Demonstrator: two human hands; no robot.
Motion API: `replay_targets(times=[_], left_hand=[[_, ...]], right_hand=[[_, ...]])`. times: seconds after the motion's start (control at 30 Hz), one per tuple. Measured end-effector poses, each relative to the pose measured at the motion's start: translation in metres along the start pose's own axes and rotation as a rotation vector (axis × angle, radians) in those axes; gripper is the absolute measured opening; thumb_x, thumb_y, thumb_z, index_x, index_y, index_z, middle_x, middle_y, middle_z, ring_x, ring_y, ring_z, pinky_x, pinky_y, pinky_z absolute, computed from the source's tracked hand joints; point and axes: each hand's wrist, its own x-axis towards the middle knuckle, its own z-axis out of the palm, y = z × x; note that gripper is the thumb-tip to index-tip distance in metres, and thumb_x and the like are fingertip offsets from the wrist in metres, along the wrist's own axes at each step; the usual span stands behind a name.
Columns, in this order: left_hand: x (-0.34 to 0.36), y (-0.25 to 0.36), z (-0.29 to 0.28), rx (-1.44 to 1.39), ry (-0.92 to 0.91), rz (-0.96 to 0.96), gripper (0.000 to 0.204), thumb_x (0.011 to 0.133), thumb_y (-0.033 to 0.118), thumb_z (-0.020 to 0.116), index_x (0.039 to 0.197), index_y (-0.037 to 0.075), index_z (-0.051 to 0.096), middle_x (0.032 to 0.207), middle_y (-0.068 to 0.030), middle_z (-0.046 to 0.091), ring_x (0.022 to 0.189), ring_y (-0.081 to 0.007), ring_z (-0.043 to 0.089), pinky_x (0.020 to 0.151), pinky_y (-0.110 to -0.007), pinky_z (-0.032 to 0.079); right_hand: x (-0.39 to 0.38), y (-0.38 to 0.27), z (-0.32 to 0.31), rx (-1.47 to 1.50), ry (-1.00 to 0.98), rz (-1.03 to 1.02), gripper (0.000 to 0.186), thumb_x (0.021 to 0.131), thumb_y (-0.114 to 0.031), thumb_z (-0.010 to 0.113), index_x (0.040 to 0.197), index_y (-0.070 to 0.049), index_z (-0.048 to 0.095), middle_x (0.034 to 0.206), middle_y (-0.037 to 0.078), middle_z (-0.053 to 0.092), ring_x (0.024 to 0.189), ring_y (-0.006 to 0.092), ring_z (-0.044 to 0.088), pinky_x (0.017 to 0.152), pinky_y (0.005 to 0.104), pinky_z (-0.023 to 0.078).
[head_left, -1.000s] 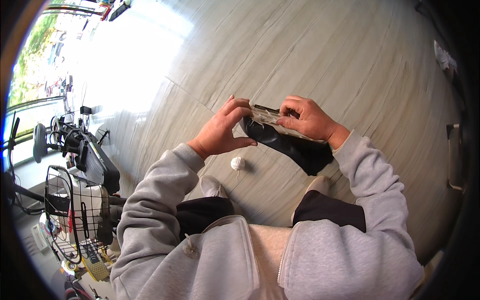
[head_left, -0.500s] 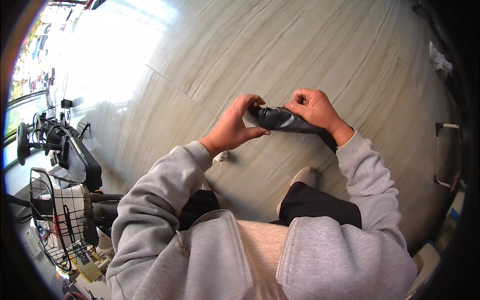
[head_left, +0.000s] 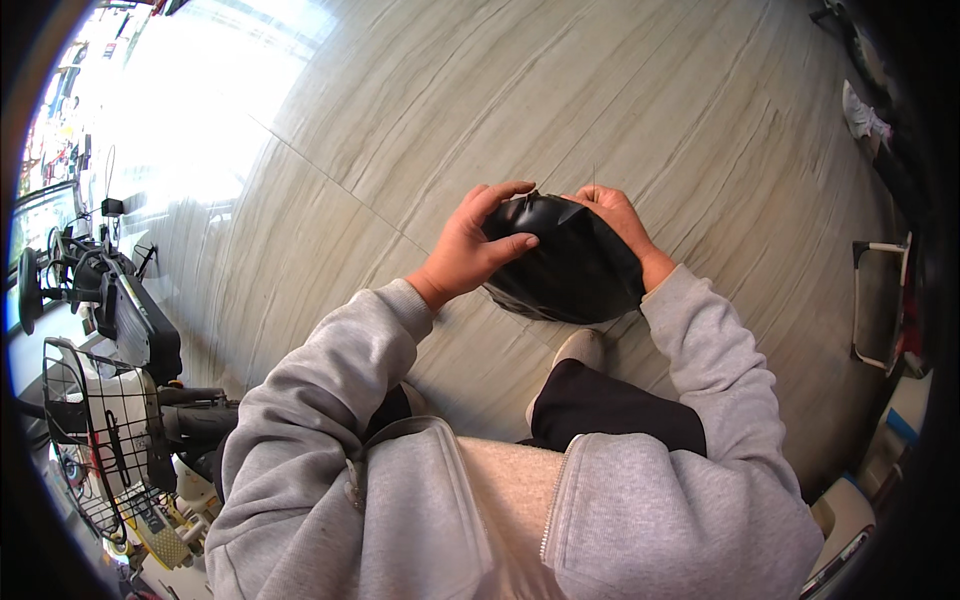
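Between my hands, above the floor, is a black, glossy, leather-like cover. It is spread into a rounded, bulging shape, and its lower edge hangs over my shoe. My left hand grips its upper left edge, thumb lying across the front and fingers over the top. At the upper right edge, my right hand has its fingers curled against the cover; the fingertips are partly hidden behind it. A thin thread-like line rises above the right hand. What it is, I cannot tell.
A parked bicycle with a black wire basket stands close on my left. To the right is a metal-framed stand. Another person's white shoe shows at the far right. My own shoe is below the cover.
The cover, earlier bunched into a narrow strip with one end along my right wrist, is now spread wide and hangs lower. My right hand has moved slightly left, toward my left hand.
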Motion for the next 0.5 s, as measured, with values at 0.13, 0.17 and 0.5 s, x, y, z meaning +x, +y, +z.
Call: replay_targets(times=[0.13, 0.17, 0.5], left_hand=[[-0.003, -0.004, 0.000, -0.055, -0.023, -0.049, 0.056, 0.081, 0.009, 0.079, 0.131, 0.008, 0.054, 0.108, -0.0028, 0.056, 0.104, -0.0142, 0.054, 0.094, -0.029, 0.044], [-0.004, -0.005, 0.000, -0.081, -0.023, -0.038, 0.056, 0.081, 0.009, 0.079, 0.131, 0.009, 0.054, 0.107, -0.0030, 0.056, 0.103, -0.0141, 0.054, 0.093, -0.029, 0.044], [-0.023, -0.006, 0.012, 0.186, 0.109, 0.217, 0.043, 0.077, 0.009, 0.081, 0.117, 0.006, 0.065, 0.111, -0.0095, 0.060, 0.100, -0.0232, 0.059, 0.087, -0.031, 0.048]], right_hand=[[-0.001, 0.016, 0.004, -0.061, 0.077, 0.127, 0.025, 0.092, -0.025, 0.069, 0.090, -0.002, 0.060, 0.081, 0.004, 0.065, 0.071, 0.0071, 0.061, 0.062, 0.0216, 0.052], [-0.004, 0.019, 0.004, 0.027, 0.040, 0.055, 0.029, 0.091, -0.027, 0.070, 0.086, -0.001, 0.061, 0.076, 0.002, 0.064, 0.066, 0.0052, 0.057, 0.058, 0.0210, 0.048], [-0.013, 0.023, 0.003, 0.041, -0.011, 0.024, 0.027, 0.093, -0.027, 0.068, 0.085, -0.002, 0.063, 0.077, 0.001, 0.064, 0.068, 0.0046, 0.057, 0.059, 0.0209, 0.048]])
